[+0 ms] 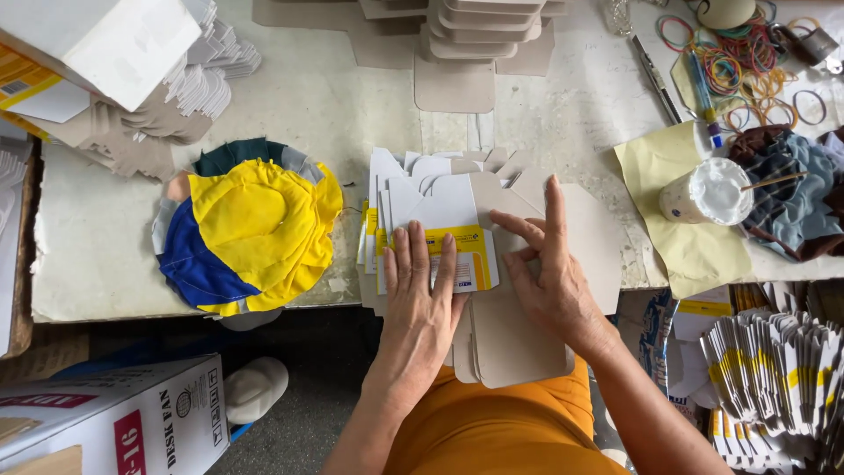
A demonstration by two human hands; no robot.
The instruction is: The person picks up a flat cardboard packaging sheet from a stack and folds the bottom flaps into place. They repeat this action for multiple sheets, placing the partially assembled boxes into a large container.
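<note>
Head view, looking down on a white worktable (352,105). At centre lies a fanned stack of flat carton blanks (422,198), grey-brown on the inner face and white with a yellow band on the printed face. The left hand (420,295) lies flat on the stack with fingers extended and together, pressing rather than gripping. The right hand (549,273), at 3 o'clock of the left, has its index finger straight along a flap while the thumb and middle finger curl open toward the fold of the top blank (457,237); nothing is clenched.

Judged from this pose, the fold goes best if the left palm keeps the stack from sliding, the right fingertips run along the scored line rather than across it, and only the top blank is lifted, since the fanned edges could catch a second sheet.

Packages and labels by place: at 12 o'clock, a pile of unfolded grey blanks (479,35); at 10 to 11 o'clock, a white box (105,40) over loose blanks; at 9 o'clock, a yellow and blue cloth bundle (246,229); at 7 o'clock, a white shipping carton (110,422) with red lettering and small handling symbols; at 4 o'clock, a row of finished white-and-yellow blanks (778,369) standing on edge; at 2 o'clock, a white paste pot (708,193) with a stick on yellow paper, and coloured rubber bands (747,66) beyond.
</note>
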